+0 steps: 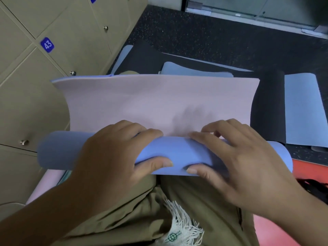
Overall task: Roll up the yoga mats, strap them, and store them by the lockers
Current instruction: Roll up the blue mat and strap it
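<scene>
A yoga mat, pink on one face and blue on the other, lies across my lap. Its near end is wound into a blue roll (pixel 179 153). The unrolled pink part (pixel 150 100) stretches away from me. My left hand (pixel 115 153) grips the roll left of centre, fingers over the top and thumb on the near side. My right hand (pixel 236 157) grips it right of centre the same way. The beige lockers (pixel 53 55) stand close on my left.
More mats lie on the dark speckled floor beyond: a black and blue one (pixel 300 110) at the right, others (pixel 195 70) behind the pink sheet. A rolled pink mat (pixel 48 181) sits by my left leg. Red flooring (pixel 310 171) and a black strap lie at the right.
</scene>
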Demonstrator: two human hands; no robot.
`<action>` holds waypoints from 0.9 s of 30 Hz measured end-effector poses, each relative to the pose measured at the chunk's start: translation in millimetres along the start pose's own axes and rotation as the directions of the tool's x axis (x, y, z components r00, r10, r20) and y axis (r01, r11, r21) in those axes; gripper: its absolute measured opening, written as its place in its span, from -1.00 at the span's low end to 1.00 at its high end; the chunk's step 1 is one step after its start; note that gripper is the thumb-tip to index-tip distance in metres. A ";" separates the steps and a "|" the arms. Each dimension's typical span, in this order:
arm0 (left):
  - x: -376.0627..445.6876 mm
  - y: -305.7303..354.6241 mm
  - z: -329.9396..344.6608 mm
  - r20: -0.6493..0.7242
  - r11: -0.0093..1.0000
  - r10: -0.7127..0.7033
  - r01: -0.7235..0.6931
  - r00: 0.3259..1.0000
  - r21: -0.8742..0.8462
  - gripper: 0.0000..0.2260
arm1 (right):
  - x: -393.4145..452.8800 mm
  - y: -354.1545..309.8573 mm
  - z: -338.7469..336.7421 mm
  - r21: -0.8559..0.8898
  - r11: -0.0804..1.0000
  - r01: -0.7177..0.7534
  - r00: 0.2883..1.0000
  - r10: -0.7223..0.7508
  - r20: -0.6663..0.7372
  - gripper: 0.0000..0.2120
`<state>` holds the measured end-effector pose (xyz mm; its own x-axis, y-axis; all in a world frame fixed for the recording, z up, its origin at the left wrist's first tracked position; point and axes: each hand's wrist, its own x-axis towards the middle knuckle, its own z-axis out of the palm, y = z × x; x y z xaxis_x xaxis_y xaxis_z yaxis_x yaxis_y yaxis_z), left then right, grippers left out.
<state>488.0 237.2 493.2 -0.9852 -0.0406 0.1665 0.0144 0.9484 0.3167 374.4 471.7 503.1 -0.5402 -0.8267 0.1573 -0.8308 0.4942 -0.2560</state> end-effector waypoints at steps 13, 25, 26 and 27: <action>28.9 -1.0 -3.5 -0.109 0.998 -0.018 0.012 0.994 -0.054 -0.63 | 17.9 8.9 9.0 0.199 0.973 -0.120 0.988 0.136 -0.069 -0.60; 30.6 -5.4 14.0 -0.130 0.999 0.008 -0.002 0.991 0.045 -0.51 | 68.4 36.6 1.7 0.275 0.936 -0.219 0.963 0.164 0.212 -0.59; 33.7 -7.8 14.7 -0.127 0.999 0.002 0.003 0.992 0.041 -0.50 | 70.9 37.1 3.3 0.272 0.941 -0.202 0.971 0.155 0.183 -0.60; 36.2 -10.1 15.0 -0.126 0.999 -0.004 0.009 0.992 0.037 -0.50 | 72.6 37.6 4.4 0.276 0.944 -0.179 0.980 0.145 0.139 -0.63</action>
<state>449.6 230.9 482.0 -0.9558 -0.0837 0.2819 -0.0005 0.9591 0.2831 304.5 429.0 500.7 -0.6309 -0.7757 -0.0158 -0.6512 0.5405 -0.5328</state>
